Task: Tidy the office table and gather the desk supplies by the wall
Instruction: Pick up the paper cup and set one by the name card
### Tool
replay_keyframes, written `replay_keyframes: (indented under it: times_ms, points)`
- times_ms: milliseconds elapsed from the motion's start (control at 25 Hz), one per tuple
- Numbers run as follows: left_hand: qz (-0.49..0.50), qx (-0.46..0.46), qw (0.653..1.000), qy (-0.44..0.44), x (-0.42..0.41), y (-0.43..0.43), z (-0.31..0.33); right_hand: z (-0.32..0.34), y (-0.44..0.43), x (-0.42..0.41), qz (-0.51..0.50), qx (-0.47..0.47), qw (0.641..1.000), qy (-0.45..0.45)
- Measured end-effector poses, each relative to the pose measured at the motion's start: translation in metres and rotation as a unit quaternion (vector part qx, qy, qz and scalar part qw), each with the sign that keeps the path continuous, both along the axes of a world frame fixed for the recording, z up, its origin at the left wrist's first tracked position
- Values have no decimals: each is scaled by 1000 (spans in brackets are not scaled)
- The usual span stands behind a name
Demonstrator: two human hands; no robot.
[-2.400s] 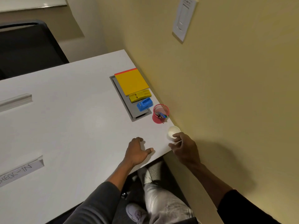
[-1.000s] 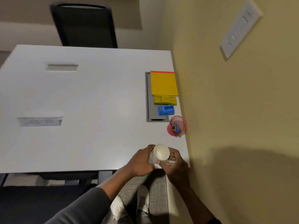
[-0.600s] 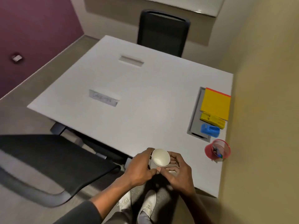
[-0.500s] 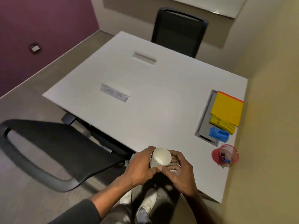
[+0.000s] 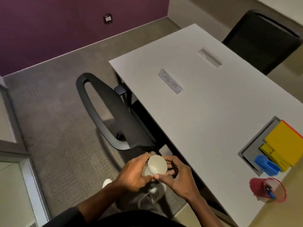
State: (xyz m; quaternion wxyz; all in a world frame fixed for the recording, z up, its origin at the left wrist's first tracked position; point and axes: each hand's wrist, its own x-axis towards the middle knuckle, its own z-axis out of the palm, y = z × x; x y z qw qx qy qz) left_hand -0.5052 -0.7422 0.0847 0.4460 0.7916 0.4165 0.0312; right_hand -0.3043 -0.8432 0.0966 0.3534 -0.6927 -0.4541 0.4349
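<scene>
A white paper cup (image 5: 157,165) is held between both hands, off the table's near edge, above the floor. My left hand (image 5: 133,173) wraps its left side and my right hand (image 5: 177,175) cups its right side. On the white table (image 5: 205,108), by the wall, lie a yellow pad (image 5: 285,140), a yellow block (image 5: 272,154) and a blue tape dispenser (image 5: 266,164). A red pen cup (image 5: 268,191) with pens stands near the table's corner.
A black office chair (image 5: 106,115) is tucked at the table's left side; another chair (image 5: 262,40) stands at the far end. Two paper name signs (image 5: 170,81) (image 5: 209,58) sit on the table. A grey cable tray (image 5: 252,149) lies under the supplies. Grey carpet (image 5: 57,112) covers the floor.
My right hand lifted the cup from the table's corner and my left hand joined it. The view has turned left, away from the wall, with the cup carried off the table edge.
</scene>
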Motion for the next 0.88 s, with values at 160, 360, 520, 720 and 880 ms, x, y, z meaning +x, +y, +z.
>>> replay_keyframes:
  times_ms: [160, 360, 520, 720, 880]
  points:
    - [44, 5, 999, 6, -73, 6, -8, -9, 24, -66, 46, -20, 998, -28]
    - [48, 10, 998, 33, -181, 38, -13, -8, 70, -174, 97, -17, 993, -70]
    - [71, 30, 996, 39, -265, 84, -8, 0, 127, -261, 132, 1, 988, -82]
    - [94, 41, 995, 14, -328, 138, 4, 11, 196, -324, 159, 7, 981, -111]
    - [113, 43, 993, -10, -350, 193, 2, 15, 259, -347, 168, 16, 976, -141]
